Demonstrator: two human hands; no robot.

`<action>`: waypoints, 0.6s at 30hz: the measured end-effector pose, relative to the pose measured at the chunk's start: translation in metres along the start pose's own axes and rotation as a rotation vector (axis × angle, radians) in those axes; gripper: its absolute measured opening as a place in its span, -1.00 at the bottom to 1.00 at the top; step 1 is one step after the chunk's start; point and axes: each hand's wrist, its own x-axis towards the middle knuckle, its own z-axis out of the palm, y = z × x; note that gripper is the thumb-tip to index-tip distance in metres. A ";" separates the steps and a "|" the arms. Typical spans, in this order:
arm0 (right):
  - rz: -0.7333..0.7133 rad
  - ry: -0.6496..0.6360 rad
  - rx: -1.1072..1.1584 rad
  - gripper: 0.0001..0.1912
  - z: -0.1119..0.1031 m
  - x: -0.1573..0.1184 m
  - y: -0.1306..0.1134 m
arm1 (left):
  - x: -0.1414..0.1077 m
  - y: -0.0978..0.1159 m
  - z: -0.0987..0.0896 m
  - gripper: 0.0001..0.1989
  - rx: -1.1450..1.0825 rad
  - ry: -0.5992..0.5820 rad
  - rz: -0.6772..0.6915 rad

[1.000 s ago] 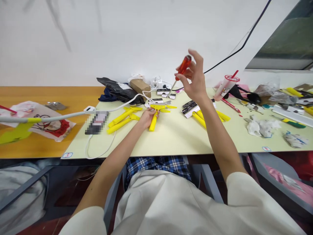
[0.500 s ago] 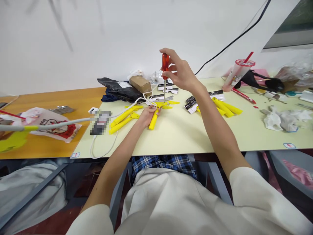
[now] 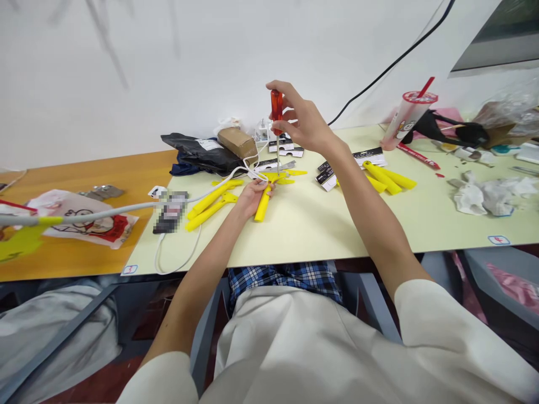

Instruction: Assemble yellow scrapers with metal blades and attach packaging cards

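Note:
My right hand (image 3: 304, 120) is closed around the red handle of a screwdriver (image 3: 276, 106), high above the table. The screwdriver stands nearly upright, its thin shaft reaching down to the forked head of a yellow plastic handle (image 3: 261, 207). Whether the tip sits in a screw is too small to tell. My left hand (image 3: 250, 197) grips this yellow handle near its head, steadying it low over the table. Just left of that hand lie more yellow handles (image 3: 208, 215). A small grey flat piece (image 3: 288, 165) rests behind the forked head.
Yellow handles (image 3: 389, 179) and black-and-white packaging cards (image 3: 328, 178) lie at right. A cup with a straw (image 3: 407, 120) stands beyond them, near crumpled tissues (image 3: 484, 196). A white cable (image 3: 197, 196) crosses the left side, by a black plastic bag (image 3: 206, 154) and cardboard box (image 3: 238, 143).
The view has shifted slightly, so both hands appear a little farther left. My right hand keeps the screwdriver upright on the yellow handle, and the left grip looks the same.

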 end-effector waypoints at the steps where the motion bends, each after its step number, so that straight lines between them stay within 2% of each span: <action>1: -0.010 -0.001 0.005 -0.31 -0.001 0.000 0.000 | 0.000 0.000 0.000 -0.69 -0.004 -0.002 -0.003; 10: -0.087 -0.065 0.054 -0.46 -0.010 -0.006 -0.007 | -0.001 -0.001 0.003 -0.68 0.015 0.053 -0.002; 18: -0.005 -0.014 -0.031 -0.39 -0.009 -0.002 -0.009 | -0.006 -0.001 0.007 -0.64 0.016 0.074 0.030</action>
